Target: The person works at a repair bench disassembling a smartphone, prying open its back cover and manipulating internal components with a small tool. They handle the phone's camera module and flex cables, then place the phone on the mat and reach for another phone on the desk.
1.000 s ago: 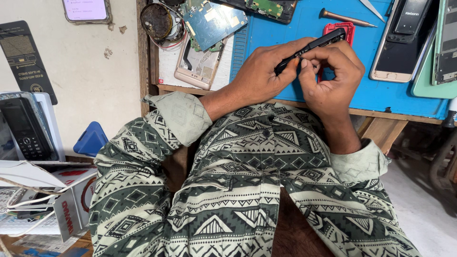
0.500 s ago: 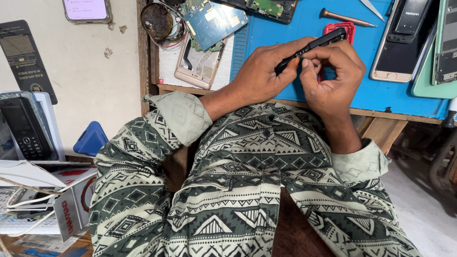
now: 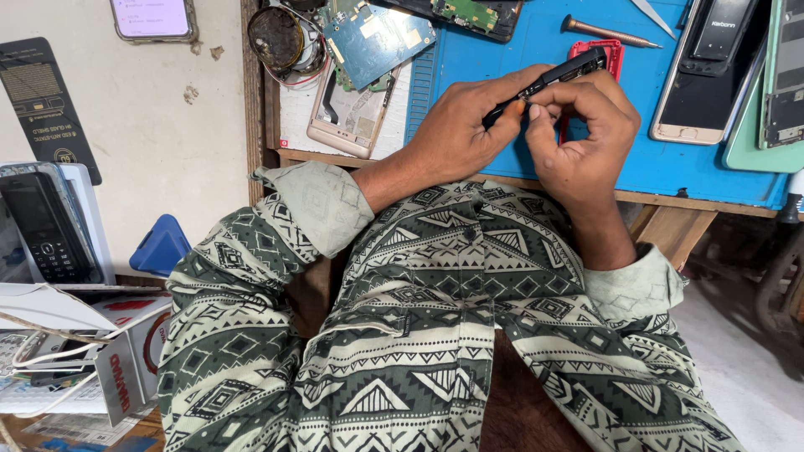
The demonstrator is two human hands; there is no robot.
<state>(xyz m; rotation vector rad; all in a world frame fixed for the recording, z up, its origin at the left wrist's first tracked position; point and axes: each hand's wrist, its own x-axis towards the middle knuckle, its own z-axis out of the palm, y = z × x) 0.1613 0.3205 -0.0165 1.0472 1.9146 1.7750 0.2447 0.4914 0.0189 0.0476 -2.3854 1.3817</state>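
Nothing moved since earlier frame; left hand (image 3: pixel 456 134) grips black tool (image 3: pixel 548 79); right hand (image 3: pixel 582 138) pinches its lower end.

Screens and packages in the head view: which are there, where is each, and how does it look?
Lit phone screen: top left, pale lilac.
Black flat package: left wall, tall.
Keypad phone: left edge, black, dark screen.
Gold phone: blue mat, dark screen.
White carton: bottom left.
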